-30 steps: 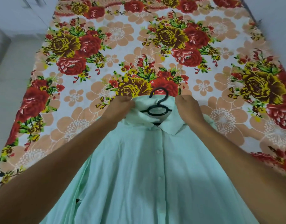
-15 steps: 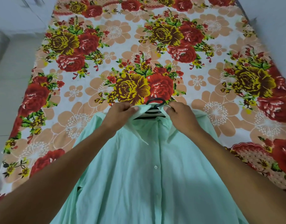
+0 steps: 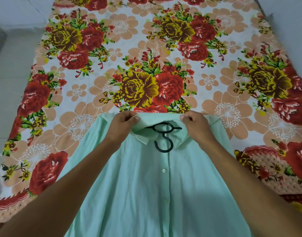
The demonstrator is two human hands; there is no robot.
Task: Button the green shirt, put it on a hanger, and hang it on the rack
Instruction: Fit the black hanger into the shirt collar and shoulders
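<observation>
On the bed, over a floral cotton sheet (image 3: 146, 48) w/ red, yellow & peach blooms, a mint-green button-front shirt (image 3: 164, 194) lies flat, front side up, collar at the far end, hem running off the near edge of view. Placket is closed as far as can be seen; one small white button (image 3: 163, 170) shows clearly at mid-chest.

A black plastic hanger (image 3: 164, 139) sits inside the shirt. Only its neck ring, short crossbar & hook show thru the neck opening; shoulders hidden under fabric. Hook is flopped toward the viewer, lying on the shirt front just below the collar points, open end to the left.

L hand (image 3: 123, 125) pinches the back edge of the shirt collar (image 3: 157, 118) btwn thumb & curled fingers, left of the hanger ring. R hand (image 3: 196, 124) pinches the same edge on the right side, fingers curled tight round the cloth. Both forearms reach over the shirt body. Pale tiled floor (image 3: 6, 65) shows left of the bed.
</observation>
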